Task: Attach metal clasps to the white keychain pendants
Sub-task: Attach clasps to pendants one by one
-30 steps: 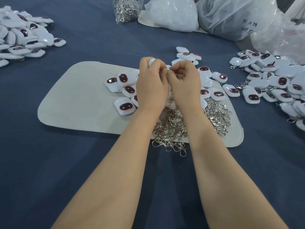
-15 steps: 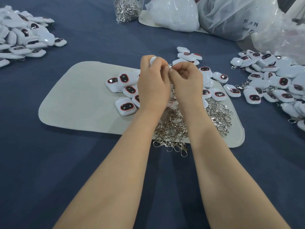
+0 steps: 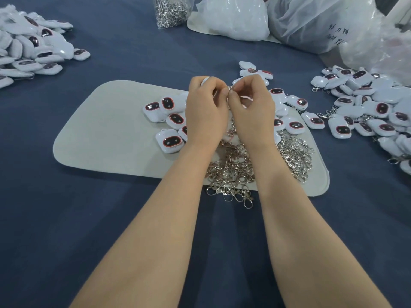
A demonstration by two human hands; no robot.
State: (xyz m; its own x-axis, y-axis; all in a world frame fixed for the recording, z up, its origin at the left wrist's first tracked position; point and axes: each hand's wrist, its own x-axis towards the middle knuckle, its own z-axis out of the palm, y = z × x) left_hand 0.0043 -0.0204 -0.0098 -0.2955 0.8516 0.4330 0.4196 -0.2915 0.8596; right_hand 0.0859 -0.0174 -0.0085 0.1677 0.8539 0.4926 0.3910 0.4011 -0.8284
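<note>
Over the mat point(image 3: 106, 134), hands point(image 3: 206, 112) point(image 3: 253, 112) hold pendant point(image 3: 204, 80) and clasp point(image 3: 230, 86) (the latter crosswise).

Centre of the dark blue cloth-covered surface point(image 3: 89, 218) lies the pale grey rounded felt mat point(image 3: 100, 130). On its right half, small white rounded plastic pendants point(image 3: 170, 141) sit behind a heap of silver metal swivel clasps point(image 3: 233, 170) that spills over the near edge. Above them, the left hand point(image 3: 205, 112) grips a single pendant point(image 3: 204, 80) and the right hand point(image 3: 251, 112) pinches a single clasp point(image 3: 230, 86). Far left, another pendant pile point(image 3: 29, 47); right of the mat, a third pile point(image 3: 367, 112). At the back, a clear plastic bag of clasps point(image 3: 171, 10) stands left of bulging white plastic bags point(image 3: 233, 21).
</note>
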